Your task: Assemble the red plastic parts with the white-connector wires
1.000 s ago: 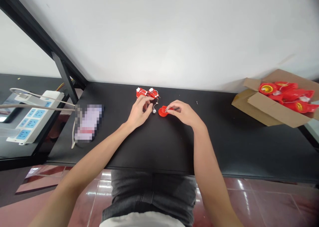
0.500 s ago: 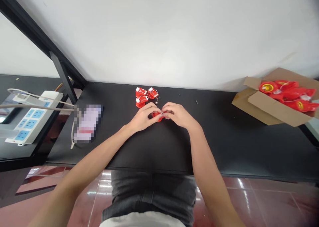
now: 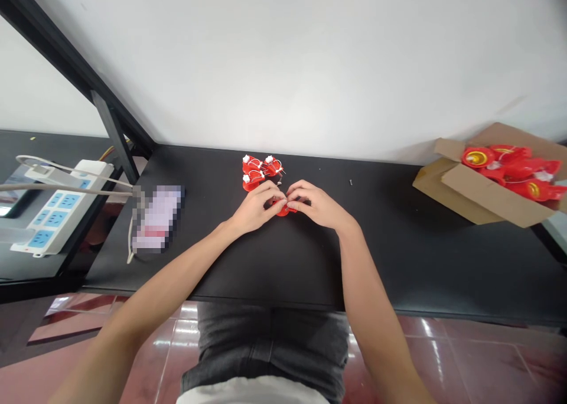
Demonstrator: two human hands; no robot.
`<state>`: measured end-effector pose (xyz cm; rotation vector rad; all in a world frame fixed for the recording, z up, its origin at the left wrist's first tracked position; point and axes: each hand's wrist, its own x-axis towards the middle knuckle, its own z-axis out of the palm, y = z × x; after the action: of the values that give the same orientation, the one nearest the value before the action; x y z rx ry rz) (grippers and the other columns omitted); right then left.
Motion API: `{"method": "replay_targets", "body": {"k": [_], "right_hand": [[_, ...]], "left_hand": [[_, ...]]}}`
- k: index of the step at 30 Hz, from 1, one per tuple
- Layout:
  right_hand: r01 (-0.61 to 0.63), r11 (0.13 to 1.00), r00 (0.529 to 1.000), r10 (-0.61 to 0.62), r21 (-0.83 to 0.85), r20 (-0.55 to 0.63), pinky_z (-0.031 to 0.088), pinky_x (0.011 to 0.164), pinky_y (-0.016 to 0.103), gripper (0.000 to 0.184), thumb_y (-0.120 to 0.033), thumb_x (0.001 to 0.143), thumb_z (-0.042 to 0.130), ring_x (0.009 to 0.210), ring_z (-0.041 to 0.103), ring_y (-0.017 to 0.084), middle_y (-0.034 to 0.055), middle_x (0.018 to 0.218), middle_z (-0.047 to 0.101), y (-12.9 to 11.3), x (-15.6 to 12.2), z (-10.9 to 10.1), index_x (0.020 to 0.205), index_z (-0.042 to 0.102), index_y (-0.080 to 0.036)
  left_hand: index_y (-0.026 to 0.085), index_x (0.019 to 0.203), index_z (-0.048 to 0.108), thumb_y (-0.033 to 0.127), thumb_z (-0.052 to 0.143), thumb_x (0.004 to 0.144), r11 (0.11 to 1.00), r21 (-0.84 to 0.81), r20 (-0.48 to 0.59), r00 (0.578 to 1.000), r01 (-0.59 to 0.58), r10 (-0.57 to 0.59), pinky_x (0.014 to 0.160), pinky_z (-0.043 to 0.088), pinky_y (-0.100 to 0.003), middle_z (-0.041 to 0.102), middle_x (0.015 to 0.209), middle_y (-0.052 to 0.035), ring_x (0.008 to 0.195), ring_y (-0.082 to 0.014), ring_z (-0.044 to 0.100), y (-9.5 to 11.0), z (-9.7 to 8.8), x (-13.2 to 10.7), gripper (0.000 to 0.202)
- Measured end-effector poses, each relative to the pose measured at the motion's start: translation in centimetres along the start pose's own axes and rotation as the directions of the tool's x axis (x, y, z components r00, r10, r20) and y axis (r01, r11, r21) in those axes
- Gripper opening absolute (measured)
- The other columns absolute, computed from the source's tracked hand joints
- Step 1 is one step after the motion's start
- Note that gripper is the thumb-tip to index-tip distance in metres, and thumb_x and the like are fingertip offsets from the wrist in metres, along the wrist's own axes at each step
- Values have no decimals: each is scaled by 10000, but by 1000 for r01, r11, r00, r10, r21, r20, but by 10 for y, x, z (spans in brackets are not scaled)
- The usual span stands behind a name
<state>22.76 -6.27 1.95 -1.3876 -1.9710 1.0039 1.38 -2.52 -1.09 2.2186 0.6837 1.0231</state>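
Note:
A small red plastic piece (image 3: 284,209) is between my two hands at the middle of the black table, mostly covered by fingers. My left hand (image 3: 259,208) grips it from the left, thumb and fingers closed around it. From the right, my right hand (image 3: 313,203) pinches at the same piece, fingertips meeting the left ones. Just behind them stands a group of red parts (image 3: 253,178) with white knobs and thin white wires. A tiny pale bit lies by the left fingertips; its kind is too small to tell.
On the right, an open cardboard box (image 3: 469,196) holds several red pieces (image 3: 527,166) with gold rings. A small metal bit (image 3: 351,182) lies on the table (image 3: 398,262). A blurred-out phone-like object (image 3: 158,218), a cable and a white power strip (image 3: 62,209) are at left.
The red piece shows slightly more below my fingertips, as if turned a little. Both hands stay nearly in place, and the whole view has shifted slightly.

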Motion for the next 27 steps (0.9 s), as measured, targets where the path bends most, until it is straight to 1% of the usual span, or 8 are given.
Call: {"method": "replay_targets", "body": {"k": [4, 8, 11, 15, 18, 21, 24, 27], "right_hand": [[-26, 999, 995, 22, 46, 94, 512, 910, 408, 202, -408, 932, 631, 1047, 629, 232, 59, 1216, 629, 0, -4, -4, 890, 750, -250], [-46, 996, 992, 36, 82, 118, 511, 921, 422, 184, -415, 894, 672, 1062, 633, 242, 59, 1220, 634, -1, -5, -7, 867, 755, -253], [-40, 995, 996, 33, 93, 82, 515, 896, 420, 202, -435, 880, 691, 1011, 640, 234, 60, 1188, 646, -3, -5, -7, 828, 746, -248], [-24, 981, 998, 33, 191, -48, 524, 869, 406, 225, -451, 857, 729, 913, 655, 216, 53, 1081, 680, -3, -4, -7, 817, 715, -230], [-21, 957, 986, 67, 288, -150, 523, 892, 404, 217, -438, 857, 738, 905, 661, 219, 40, 963, 693, -2, -6, -10, 852, 696, -225], [-6, 949, 973, 79, 317, -217, 516, 905, 404, 233, -462, 890, 706, 911, 657, 213, 40, 991, 693, 0, -7, -13, 953, 714, -238], [4, 956, 977, 59, 295, -204, 503, 893, 394, 295, -516, 948, 624, 875, 640, 198, 40, 981, 669, 3, -7, -13, 1026, 719, -247], [-24, 949, 984, 79, 314, -163, 494, 887, 389, 330, -552, 974, 578, 842, 626, 192, 20, 858, 641, 5, -6, -11, 972, 674, -236]], "left_hand": [[183, 945, 693, 310, 603, 1011, 1000, 5, 7, 1000, 7, -7, 671, 529, -248, 616, 894, -30, 725, -110, 589, 0, 0, 0, 169], [185, 944, 697, 297, 606, 1007, 1000, 1, 9, 1000, 6, -6, 664, 520, -239, 617, 903, -31, 731, -109, 589, 0, 0, 0, 158], [183, 946, 695, 306, 605, 1008, 1000, -7, 15, 1000, 15, -15, 659, 517, -239, 616, 901, -31, 722, -105, 581, 0, 0, 0, 165], [178, 942, 692, 307, 615, 1001, 1000, -18, 6, 1000, 22, -22, 662, 515, -245, 615, 897, -28, 699, -100, 561, -1, 0, 0, 162], [179, 926, 688, 316, 613, 997, 999, -26, 13, 999, 35, -34, 667, 524, -257, 626, 913, -31, 690, -102, 556, -1, 1, -1, 172], [184, 930, 691, 336, 605, 999, 999, -26, 16, 999, 44, -44, 671, 535, -263, 626, 933, -35, 695, -105, 562, 0, 1, -1, 188], [187, 955, 698, 341, 605, 999, 999, -31, 22, 999, 36, -35, 671, 538, -259, 627, 957, -39, 703, -103, 570, 1, 1, 0, 186], [186, 967, 701, 343, 601, 1001, 999, -39, 22, 999, 26, -25, 668, 537, -259, 633, 970, -44, 701, -103, 573, 1, 1, 0, 189]]}}
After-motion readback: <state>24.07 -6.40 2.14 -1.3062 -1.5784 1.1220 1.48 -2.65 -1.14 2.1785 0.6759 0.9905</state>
